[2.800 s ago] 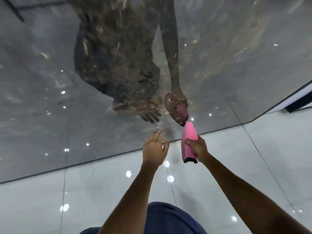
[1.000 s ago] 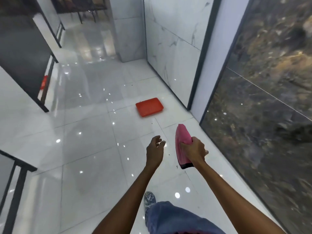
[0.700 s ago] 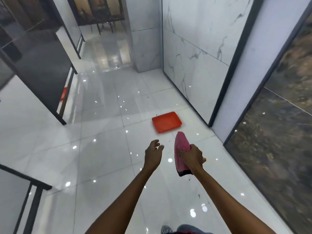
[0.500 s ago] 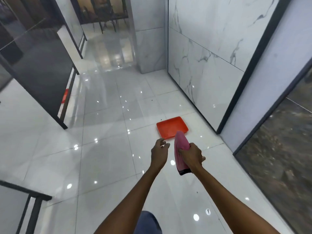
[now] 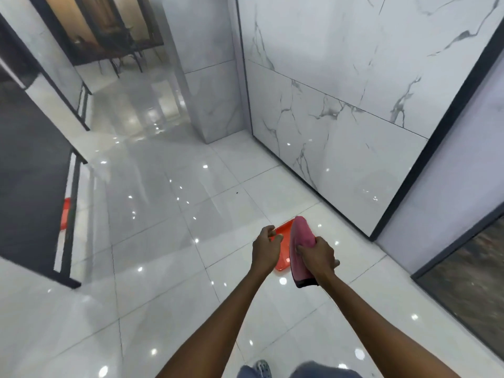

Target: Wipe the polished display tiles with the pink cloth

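Observation:
My right hand (image 5: 316, 255) grips the folded pink cloth (image 5: 300, 241), which stands upright in front of me, clear of any tile. My left hand (image 5: 266, 248) hovers beside it with loosely curled fingers and holds nothing. A white marble display tile panel (image 5: 341, 99) rises on the right, framed in black. At the far right edge a dark brown polished tile panel (image 5: 469, 285) shows.
An orange tray (image 5: 283, 241) lies on the glossy white floor (image 5: 163, 241), partly hidden behind my hands. A dark panel with a black metal frame (image 5: 32, 186) stands at the left. A grey tiled pillar (image 5: 207, 77) and a corridor lie ahead.
I have turned away from the dark reflective tile and walked along the aisle. The white marble panel and orange tray have come closer; the cloth stays in my right hand.

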Demonstrator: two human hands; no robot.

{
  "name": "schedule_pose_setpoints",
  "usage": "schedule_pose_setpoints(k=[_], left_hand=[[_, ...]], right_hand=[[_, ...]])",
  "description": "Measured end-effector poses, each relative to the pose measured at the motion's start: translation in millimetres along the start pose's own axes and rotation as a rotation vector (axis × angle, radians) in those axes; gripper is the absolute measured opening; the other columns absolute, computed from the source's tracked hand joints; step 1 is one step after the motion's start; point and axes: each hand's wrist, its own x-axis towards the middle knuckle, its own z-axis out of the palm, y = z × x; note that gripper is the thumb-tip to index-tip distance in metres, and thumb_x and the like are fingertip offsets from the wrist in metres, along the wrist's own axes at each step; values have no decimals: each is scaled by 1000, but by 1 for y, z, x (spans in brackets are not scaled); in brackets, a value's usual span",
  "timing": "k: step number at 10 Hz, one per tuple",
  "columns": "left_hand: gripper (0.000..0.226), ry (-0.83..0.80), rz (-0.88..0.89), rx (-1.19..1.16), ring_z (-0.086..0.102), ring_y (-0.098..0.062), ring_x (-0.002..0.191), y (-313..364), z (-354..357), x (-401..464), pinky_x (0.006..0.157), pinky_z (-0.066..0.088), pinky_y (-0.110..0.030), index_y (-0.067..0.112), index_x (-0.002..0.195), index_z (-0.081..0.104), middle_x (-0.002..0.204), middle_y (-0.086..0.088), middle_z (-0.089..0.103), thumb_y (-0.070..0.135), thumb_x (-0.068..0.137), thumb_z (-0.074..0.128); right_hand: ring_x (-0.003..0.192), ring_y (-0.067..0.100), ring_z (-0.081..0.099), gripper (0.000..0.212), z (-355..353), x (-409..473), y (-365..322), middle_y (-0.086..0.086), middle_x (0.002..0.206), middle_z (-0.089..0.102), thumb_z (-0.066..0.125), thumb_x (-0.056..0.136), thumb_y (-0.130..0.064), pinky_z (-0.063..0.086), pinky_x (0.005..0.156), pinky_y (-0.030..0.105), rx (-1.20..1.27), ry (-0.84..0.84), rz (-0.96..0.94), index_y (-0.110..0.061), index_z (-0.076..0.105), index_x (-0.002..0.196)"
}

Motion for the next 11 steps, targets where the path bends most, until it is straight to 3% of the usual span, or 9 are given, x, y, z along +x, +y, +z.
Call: schedule_pose_setpoints(k=[2,4,5,6,8,10,11], left_hand=[[35,-155,-103,15,53,-13,109,-8,-12,110,81,39,-17,12,132,52,130,-3,58,18,98,53],[37,-223,-139,125,52,-12,105,-20,-10,252,69,36,-8,11,135,51,131,-5,58,17,99,52],[39,-321,-190,245,54,-14,109,-25,2,342,79,37,-14,12,138,48,134,-4,57,19,100,51],[39,-377,-220,297,53,-11,105,-27,14,391,79,38,-15,12,139,47,135,-4,56,19,100,50],[40,-503,-244,375,52,-20,123,-48,53,500,90,37,-19,11,140,46,140,-6,53,19,101,48],[35,-524,-254,388,53,-16,100,-75,74,571,73,39,-21,7,134,52,120,-5,59,15,100,46],[34,-520,-311,369,54,-18,107,-83,71,596,76,35,-18,5,133,52,118,-4,57,13,100,46]], right_hand=[[89,30,59,24,53,96,-41,9,99,64,64,85,-22,43,93,44,59,81,184,-9,54,102],[99,34,61,38,110,211,-49,16,113,62,64,87,-19,49,79,36,113,105,338,0,52,118],[101,35,61,39,145,288,-53,18,115,62,65,87,-20,51,84,40,96,100,482,1,52,118],[101,35,61,41,166,329,-57,18,115,62,65,87,-21,51,84,40,69,82,549,1,52,118],[104,34,61,36,218,438,-52,16,116,62,57,93,-26,49,92,44,-63,-11,584,-1,52,118],[119,32,52,31,246,513,-28,14,127,53,43,97,-14,33,102,42,-325,-16,655,-3,50,125],[114,32,52,26,256,528,-37,14,121,55,42,97,-15,31,102,42,-256,33,675,-3,52,118]])
